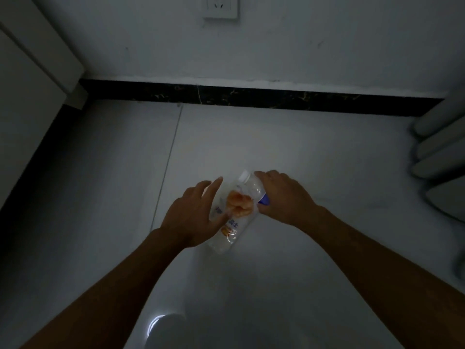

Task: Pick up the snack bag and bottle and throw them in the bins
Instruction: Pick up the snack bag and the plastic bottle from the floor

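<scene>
On the pale floor lies a white snack bag (232, 224) with an orange food picture. A clear plastic bottle (253, 187) with a white cap and a blue label lies across the bag's far end, cap pointing away. My right hand (285, 196) is closed around the bottle's body, thumb underneath near the blue label. My left hand (193, 214) hovers over the bag's left side, fingers spread and extended, thumb touching the bag. In this dim light I cannot tell whether the bottle has left the floor.
A white wall with a socket (221, 6) and a black baseboard (251, 95) stands ahead. A white cabinet (32, 71) lines the left side. Rounded white objects (442, 152) crowd the right edge. A lamp's glare (154, 323) reflects on the floor close to me.
</scene>
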`<state>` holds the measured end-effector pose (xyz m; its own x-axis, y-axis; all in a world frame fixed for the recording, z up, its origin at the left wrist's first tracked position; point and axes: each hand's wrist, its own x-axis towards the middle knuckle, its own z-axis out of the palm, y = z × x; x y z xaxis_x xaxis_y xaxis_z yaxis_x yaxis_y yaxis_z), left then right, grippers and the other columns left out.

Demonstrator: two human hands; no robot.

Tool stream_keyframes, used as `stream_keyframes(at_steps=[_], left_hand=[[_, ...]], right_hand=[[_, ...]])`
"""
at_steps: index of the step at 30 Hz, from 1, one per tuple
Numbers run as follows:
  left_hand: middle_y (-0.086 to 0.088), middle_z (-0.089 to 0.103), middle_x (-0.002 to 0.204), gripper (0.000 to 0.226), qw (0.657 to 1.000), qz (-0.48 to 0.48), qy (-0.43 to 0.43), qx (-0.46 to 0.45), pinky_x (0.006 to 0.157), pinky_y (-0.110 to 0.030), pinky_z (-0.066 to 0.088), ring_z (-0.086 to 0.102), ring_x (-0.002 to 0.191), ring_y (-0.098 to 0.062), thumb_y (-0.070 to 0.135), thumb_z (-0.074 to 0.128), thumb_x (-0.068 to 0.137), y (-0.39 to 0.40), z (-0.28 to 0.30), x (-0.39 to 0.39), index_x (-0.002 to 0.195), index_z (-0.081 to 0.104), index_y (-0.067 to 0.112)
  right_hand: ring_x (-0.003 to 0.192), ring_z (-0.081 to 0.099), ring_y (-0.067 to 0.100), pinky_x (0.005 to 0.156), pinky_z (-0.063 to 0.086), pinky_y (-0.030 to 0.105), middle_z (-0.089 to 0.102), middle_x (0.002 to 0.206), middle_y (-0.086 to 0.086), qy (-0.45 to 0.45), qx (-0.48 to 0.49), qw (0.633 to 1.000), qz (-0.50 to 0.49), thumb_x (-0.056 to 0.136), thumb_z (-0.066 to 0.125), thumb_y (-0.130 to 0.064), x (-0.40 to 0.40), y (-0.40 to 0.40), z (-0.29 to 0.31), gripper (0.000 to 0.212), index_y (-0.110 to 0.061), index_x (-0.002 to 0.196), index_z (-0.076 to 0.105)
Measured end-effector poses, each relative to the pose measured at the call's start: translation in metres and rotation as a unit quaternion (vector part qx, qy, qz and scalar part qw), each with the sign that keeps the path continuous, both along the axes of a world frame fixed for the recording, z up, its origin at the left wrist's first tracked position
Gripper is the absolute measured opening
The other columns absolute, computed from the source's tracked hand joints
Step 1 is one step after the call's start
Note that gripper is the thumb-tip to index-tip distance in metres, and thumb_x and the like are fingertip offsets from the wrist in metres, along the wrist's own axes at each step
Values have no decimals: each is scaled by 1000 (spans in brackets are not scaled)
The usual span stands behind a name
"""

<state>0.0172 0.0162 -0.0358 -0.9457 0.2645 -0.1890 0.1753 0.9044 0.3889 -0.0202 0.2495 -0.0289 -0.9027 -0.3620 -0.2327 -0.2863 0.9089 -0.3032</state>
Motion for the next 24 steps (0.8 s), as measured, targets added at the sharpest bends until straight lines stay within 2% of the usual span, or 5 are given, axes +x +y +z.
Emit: stream_keyframes(at_steps=[7, 11, 16, 20, 24], left_hand=[[-8, 0, 162, 120, 990, 24, -141, -18, 107, -59, 31, 18, 142, -41, 89, 53, 58, 48, -42, -1, 149, -10, 41], [-9, 9, 159, 117, 994, 14, -95, -45, 97, -55, 42, 35, 131, -39, 75, 65, 63, 58, -54, 5, 151, -3, 36], [-10, 34, 142, 89, 995, 43, -80, -47, 81, -45, 47, 46, 115, -34, 49, 69, 77, 65, -61, 11, 145, 15, 33], [-10, 43, 127, 75, 997, 48, -35, -44, 76, -41, 50, 48, 107, -31, 51, 62, 79, 64, -46, 4, 143, 26, 33], [-8, 47, 117, 70, 998, 40, 39, -31, 65, -35, 45, 50, 100, -28, 55, 57, 78, 55, -10, -10, 140, 32, 35]], right_hand=[[107, 49, 27, 84, 49, 43, 50, 126, 11, 45, -31, 998, -10, 75, 70, -36, 9, 28, 32, 79, -17, 141, 32], [108, 49, 26, 83, 51, 44, 48, 127, 9, 59, -51, 997, -4, 75, 70, -37, 16, 31, 36, 80, -18, 142, 31], [107, 48, 21, 80, 51, 35, 48, 126, 7, 87, -56, 995, 11, 75, 71, -38, 20, 32, 39, 80, -20, 141, 30], [107, 47, 21, 75, 45, 29, 45, 125, 7, 94, -85, 992, 0, 72, 73, -34, 19, 33, 47, 79, -21, 138, 34], [99, 52, 19, 77, 51, 30, 42, 126, 9, 98, -113, 989, -23, 70, 77, -33, 13, 33, 65, 80, -19, 136, 36]])
